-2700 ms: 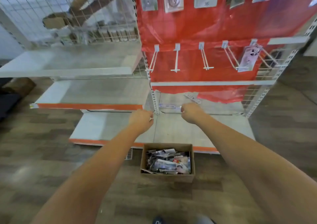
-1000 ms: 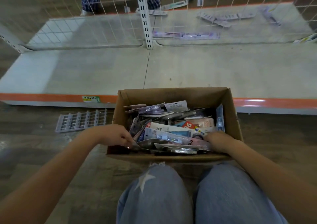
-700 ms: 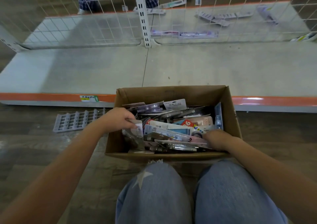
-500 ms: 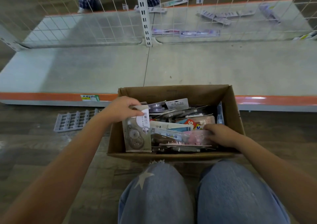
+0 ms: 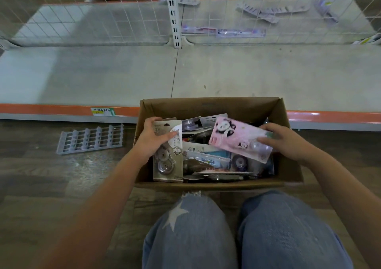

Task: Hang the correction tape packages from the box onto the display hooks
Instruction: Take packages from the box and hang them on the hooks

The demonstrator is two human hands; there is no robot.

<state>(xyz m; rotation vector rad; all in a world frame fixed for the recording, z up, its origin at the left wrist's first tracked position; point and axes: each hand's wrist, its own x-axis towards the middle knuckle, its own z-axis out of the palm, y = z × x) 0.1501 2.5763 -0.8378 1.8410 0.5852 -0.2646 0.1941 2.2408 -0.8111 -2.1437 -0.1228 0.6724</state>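
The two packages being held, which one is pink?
The panda-printed package in the right hand. The package gripped by the left hand is grey-beige, and stands upright at the cardboard box's left end.

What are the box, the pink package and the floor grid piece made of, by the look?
Box: brown corrugated cardboard, matte, with folded walls. Pink package: printed card, apparently under a clear glossy plastic blister, going by the glare near the right hand. Grid piece: looks like pale moulded plastic, slightly shiny; uncertain.
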